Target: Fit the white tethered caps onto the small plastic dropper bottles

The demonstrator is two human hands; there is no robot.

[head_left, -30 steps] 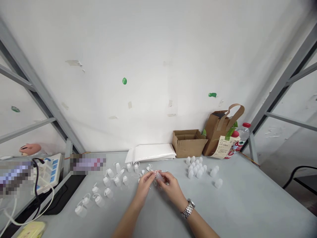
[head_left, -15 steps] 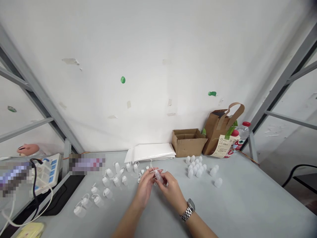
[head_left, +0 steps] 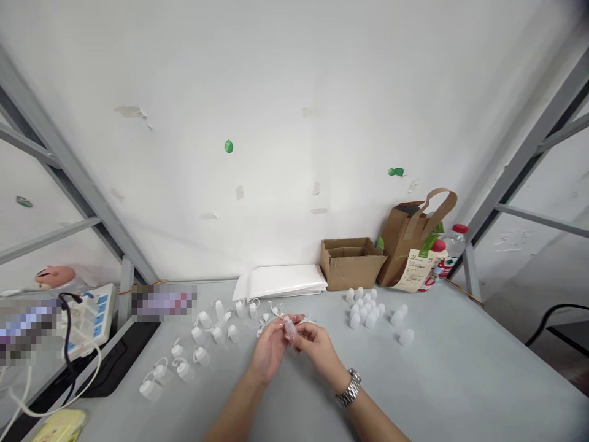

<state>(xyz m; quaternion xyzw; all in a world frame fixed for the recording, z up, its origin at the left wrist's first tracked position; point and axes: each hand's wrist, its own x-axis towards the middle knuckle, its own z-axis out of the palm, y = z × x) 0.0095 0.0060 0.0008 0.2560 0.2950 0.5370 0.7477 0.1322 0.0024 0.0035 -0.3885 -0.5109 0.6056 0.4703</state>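
Near the middle of the grey table, my left hand [head_left: 270, 348] and my right hand [head_left: 317, 351] meet around one small translucent bottle [head_left: 291, 329]. Fingers of both hands are closed on it, and it is tilted. White caps with loops [head_left: 265, 317] lie just behind my left hand, partly hidden by the fingers. Several capped bottles [head_left: 184, 371] with strap loops stand or lie to the left. On the right is a cluster of small translucent bottles [head_left: 363, 315] without looped caps, with a few more [head_left: 406, 337] apart from it.
White padded envelopes [head_left: 280, 281], an open cardboard box [head_left: 352, 270] and a brown paper bag [head_left: 393, 245] stand along the wall. A plastic bottle [head_left: 455, 244] is beside the bag. Cables, a power strip [head_left: 94, 319] and a black mat [head_left: 115, 362] lie at the left.
The held bottle has shifted slightly left and is tilted between the fingers. My right hand's fingers have curled closer around it. The whole view has shifted slightly.
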